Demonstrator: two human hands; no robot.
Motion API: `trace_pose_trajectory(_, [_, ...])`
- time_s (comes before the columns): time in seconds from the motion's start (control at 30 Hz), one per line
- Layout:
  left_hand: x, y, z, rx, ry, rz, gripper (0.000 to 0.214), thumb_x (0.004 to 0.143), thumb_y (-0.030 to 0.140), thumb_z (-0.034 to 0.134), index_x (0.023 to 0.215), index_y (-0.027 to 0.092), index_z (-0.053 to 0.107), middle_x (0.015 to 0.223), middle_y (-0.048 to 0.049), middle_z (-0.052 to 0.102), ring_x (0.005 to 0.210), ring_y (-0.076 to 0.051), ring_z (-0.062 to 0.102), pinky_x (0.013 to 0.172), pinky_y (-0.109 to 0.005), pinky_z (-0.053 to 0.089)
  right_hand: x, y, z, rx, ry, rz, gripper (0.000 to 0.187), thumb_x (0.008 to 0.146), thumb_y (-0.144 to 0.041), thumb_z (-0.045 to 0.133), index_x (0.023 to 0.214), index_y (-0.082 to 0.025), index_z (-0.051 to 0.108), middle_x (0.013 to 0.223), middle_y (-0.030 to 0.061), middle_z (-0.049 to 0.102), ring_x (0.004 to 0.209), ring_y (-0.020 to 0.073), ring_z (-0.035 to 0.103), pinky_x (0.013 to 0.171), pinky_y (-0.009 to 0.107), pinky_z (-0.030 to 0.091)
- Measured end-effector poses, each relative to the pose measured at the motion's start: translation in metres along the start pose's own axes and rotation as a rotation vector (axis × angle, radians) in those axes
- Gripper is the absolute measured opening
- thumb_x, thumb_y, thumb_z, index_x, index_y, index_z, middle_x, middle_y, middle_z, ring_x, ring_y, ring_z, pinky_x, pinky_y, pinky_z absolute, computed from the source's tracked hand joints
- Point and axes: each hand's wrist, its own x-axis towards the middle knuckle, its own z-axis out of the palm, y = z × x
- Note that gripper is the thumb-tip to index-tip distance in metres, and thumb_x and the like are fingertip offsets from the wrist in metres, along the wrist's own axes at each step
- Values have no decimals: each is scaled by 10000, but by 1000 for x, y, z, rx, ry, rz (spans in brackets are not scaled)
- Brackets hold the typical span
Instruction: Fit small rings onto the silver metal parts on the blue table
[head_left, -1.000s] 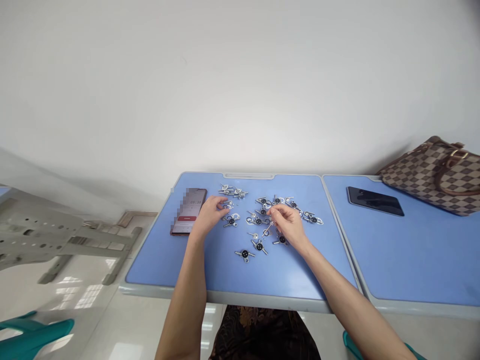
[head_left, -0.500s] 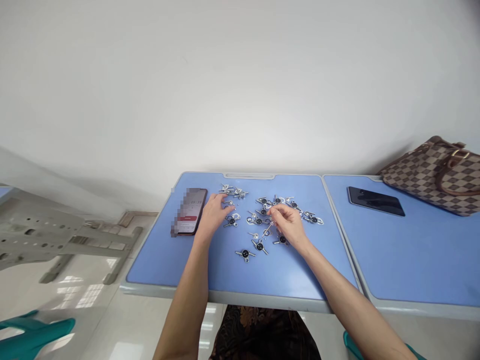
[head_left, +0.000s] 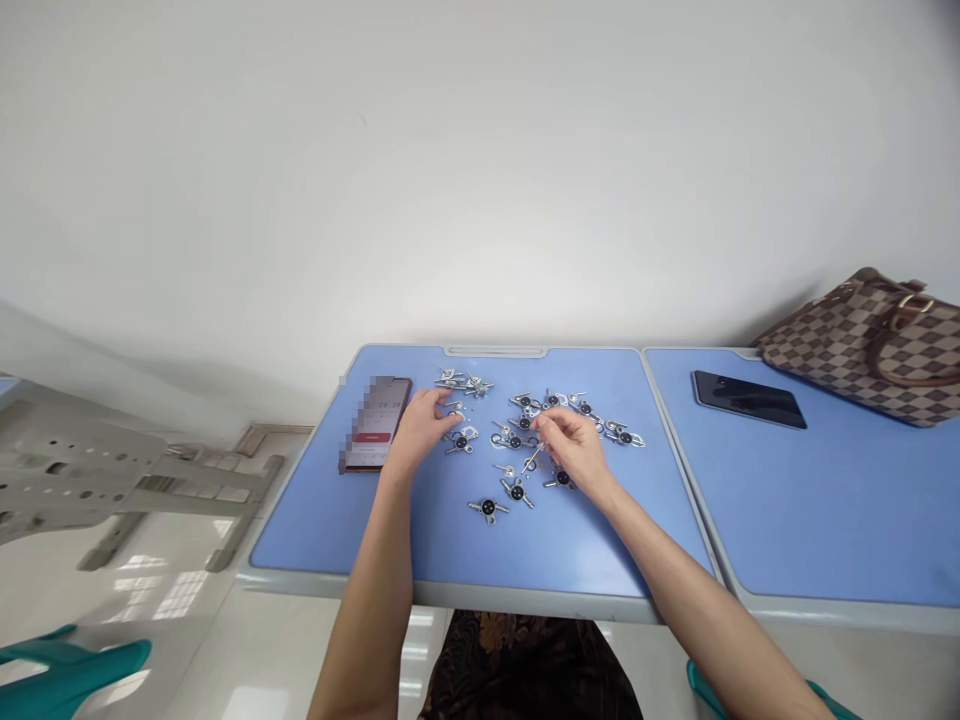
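Observation:
Several small silver metal parts with black round centres (head_left: 517, 432) lie scattered on a blue table (head_left: 480, 540). My left hand (head_left: 421, 428) rests among the leftmost parts, its fingertips pinched together on a tiny silver piece beside a phone (head_left: 377, 423). My right hand (head_left: 576, 448) hovers over the middle of the pile, fingers closed on a thin silver pin-like part (head_left: 533, 458) that points down and left. Two loose black-centred parts (head_left: 488, 508) lie nearest me, in front of both hands.
A second blue table (head_left: 825, 500) adjoins on the right, carrying a dark phone (head_left: 748, 400) and a checkered brown handbag (head_left: 877, 345). A white wall rises behind. A grey folded frame (head_left: 112, 470) lies on the floor at left, and teal chair edges (head_left: 67, 670) show below.
My left hand's fingers have shifted slightly among the left parts. My right hand stays in place with the pin.

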Motion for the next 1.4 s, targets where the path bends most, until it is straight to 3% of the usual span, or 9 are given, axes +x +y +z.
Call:
trace_pose_trajectory(0.17, [3,3,2,23,69,-23,272,822,284,598,1063,164,638,980,-66,603,761,-171,582,821,-343,494,0,0,1,-2,0,-7,248,795,-406,562,733,-176,632,487,-62,404,402,76,339,398,218,260])
trace_pose_trajectory(0.4, [0,-4,-4,-91,3,-74,363,751,268,657,1101,175,639,1020,-54,617,794,-160,594,792,-315,508,2,1,-1,-1,3,-13,246,791,-401,563,728,-174,634,488,-58,420,399,76,341,401,220,259])
trace_pose_trajectory(0.53, [1,-2,0,-76,22,-40,302,735,194,640,1034,182,669,987,-46,620,787,-155,592,819,-322,505,1,2,0,1,0,-9,238,788,-397,565,728,-177,633,484,-60,418,397,76,339,402,220,259])
trace_pose_trajectory(0.67, [2,4,1,-78,33,-29,276,761,222,634,1030,173,671,989,-52,622,781,-157,596,809,-319,508,2,0,0,-3,3,-16,248,786,-407,574,720,-175,633,482,-61,416,392,74,340,401,220,262])
trace_pose_trajectory(0.9, [-14,10,-9,-59,174,57,200,839,241,540,969,178,678,996,-56,640,775,-154,596,780,-299,503,6,4,-5,-2,27,-28,265,805,-415,576,740,-168,648,488,-57,434,389,73,352,388,215,259])
trace_pose_trajectory(1.1, [-24,16,-5,0,62,215,329,855,136,394,959,189,701,996,-52,662,931,-179,615,866,-301,486,6,6,-5,-3,21,-32,266,805,-417,572,739,-170,644,485,-60,428,392,75,351,384,212,257])
trace_pose_trajectory(1.4, [-21,11,9,116,-52,237,480,779,16,318,1021,186,697,1107,-67,631,1080,-199,583,961,-337,464,6,5,-4,0,19,-38,251,800,-397,559,743,-168,644,484,-60,426,393,76,346,388,214,257])
